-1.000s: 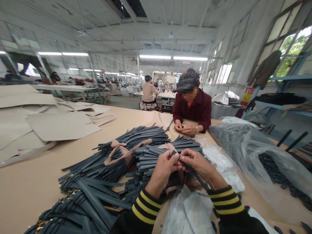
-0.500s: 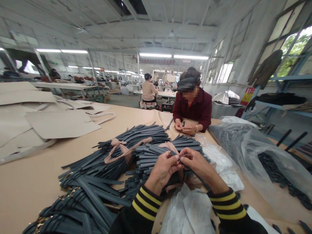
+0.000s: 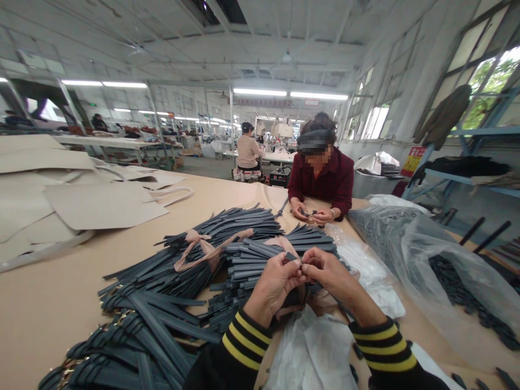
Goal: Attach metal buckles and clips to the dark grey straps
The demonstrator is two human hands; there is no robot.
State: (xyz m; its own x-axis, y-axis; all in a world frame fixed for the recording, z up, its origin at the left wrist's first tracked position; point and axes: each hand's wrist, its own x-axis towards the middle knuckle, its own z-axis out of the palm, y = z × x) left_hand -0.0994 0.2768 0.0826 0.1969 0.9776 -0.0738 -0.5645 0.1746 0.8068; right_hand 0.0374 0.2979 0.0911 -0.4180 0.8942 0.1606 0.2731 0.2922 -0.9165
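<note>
My left hand [image 3: 275, 283] pinches a dark strap [image 3: 291, 257], whose flat end sticks up past the thumb. Fingertips of my right hand [image 3: 331, 275] are closed on the same strap, right against the left ones; a tiny part between them is too small to make out. Just beyond and below my hands lies a bundle of dark straps [image 3: 247, 261] tied with a pinkish band. Another tied bundle [image 3: 239, 221] rests behind it to the left. Nearer me on the left is a pile of straps with gold-coloured metal fittings [image 3: 142, 325].
Crumpled white wrapping [image 3: 314, 346] lies between my forearms. To the right, a clear plastic bag [image 3: 414, 244] holds small dark pieces. Pale sheets [image 3: 101, 203] are stacked at the left. Across the table [image 3: 52, 309], a co-worker [image 3: 323, 179] leans over, handling small parts.
My hands stay nearly in place, with the right fingertips shifting slightly at the strap. The co-worker's hands have moved apart, with gold-coloured bits now showing between them.
</note>
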